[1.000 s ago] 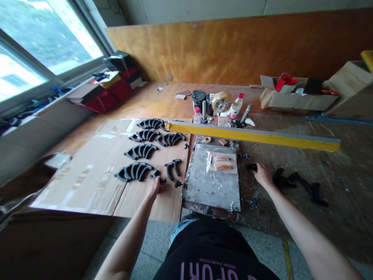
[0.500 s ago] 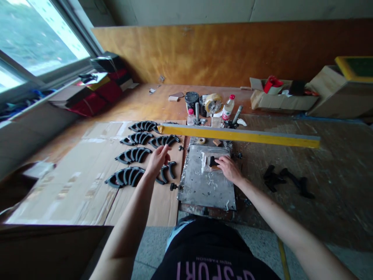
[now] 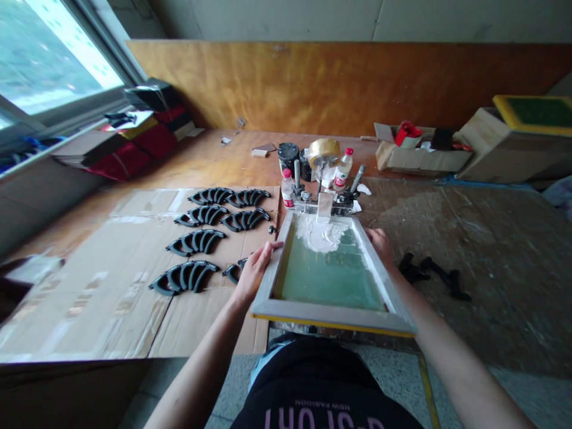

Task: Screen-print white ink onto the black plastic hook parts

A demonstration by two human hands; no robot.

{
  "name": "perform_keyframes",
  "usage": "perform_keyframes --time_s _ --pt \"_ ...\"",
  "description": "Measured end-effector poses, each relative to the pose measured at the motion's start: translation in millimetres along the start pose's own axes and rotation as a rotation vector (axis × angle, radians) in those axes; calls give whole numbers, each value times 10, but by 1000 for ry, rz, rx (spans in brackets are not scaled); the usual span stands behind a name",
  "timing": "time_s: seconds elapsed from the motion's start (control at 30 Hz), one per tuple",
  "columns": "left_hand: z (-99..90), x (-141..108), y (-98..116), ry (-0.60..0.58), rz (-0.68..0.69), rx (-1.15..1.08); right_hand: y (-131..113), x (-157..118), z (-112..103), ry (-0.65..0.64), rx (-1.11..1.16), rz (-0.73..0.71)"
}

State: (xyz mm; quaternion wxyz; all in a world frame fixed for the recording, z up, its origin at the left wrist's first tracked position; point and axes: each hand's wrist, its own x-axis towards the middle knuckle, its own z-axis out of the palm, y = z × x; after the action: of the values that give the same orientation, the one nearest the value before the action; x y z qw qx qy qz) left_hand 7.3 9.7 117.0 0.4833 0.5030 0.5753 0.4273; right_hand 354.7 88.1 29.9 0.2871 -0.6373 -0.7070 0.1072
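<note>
A screen printing frame [image 3: 333,319] with green mesh lies lowered over the metal plate, hiding most of it. My left hand [image 3: 256,268] grips the frame's left side, and my right hand [image 3: 379,244] is at its right side, its fingers partly hidden by the rim. Thick white ink [image 3: 328,235] is spread across the far end of the mesh. A pale squeegee [image 3: 325,205] stands upright in that ink. To the left, curved black parts [image 3: 185,279] sit in fanned rows on cardboard; one group is partly behind my left hand.
Behind the frame stand two clamp posts [image 3: 297,174], bottles with red caps [image 3: 344,169], dark tubs [image 3: 288,157] and a tape roll [image 3: 323,152]. Loose black parts [image 3: 447,277] lie right of my right arm. Cardboard boxes [image 3: 413,152] stand at the back right.
The frame, tilted up earlier with its edge toward me, has come down over the plate. Both hands moved to its sides; my right hand has left the small black piece on the plate.
</note>
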Motion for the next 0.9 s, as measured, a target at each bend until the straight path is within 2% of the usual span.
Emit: perform_keyframes --time_s 0.07,0.13,0.2,0.3,0.37,0.43,0.57,0.67,0.73,0.8,0.9 --pt "25 -64 -341 -19 -115 1 -42 209 -86 114 -7 -24" --pt "77 -74 -668 -38 -196 -9 -259 418 -43 163 -4 -181" --pt "127 -51 -922 -37 -220 37 -544 588 95 107 -17 -345" --pt "159 -5 -1118 -30 -211 106 -847 675 328 -41 -121 -399" --pt "159 8 -1152 -24 -183 107 -906 586 405 -126 -207 -393" --pt "157 8 -1154 -10 -159 92 -883 404 378 -192 -255 -447" --pt "168 -7 -1147 -15 -173 60 -800 82 99 -359 -199 -729" --pt "173 -12 -1134 -16 -174 69 -802 87 -45 -475 -120 -822" --pt "169 -13 -1115 -8 -167 64 -825 135 -17 -436 -103 -756" --pt "164 -17 -1091 -15 -172 53 -837 116 84 -328 -121 -688" --pt "164 -27 -1055 -37 -202 37 -811 -58 208 -249 -139 -731"
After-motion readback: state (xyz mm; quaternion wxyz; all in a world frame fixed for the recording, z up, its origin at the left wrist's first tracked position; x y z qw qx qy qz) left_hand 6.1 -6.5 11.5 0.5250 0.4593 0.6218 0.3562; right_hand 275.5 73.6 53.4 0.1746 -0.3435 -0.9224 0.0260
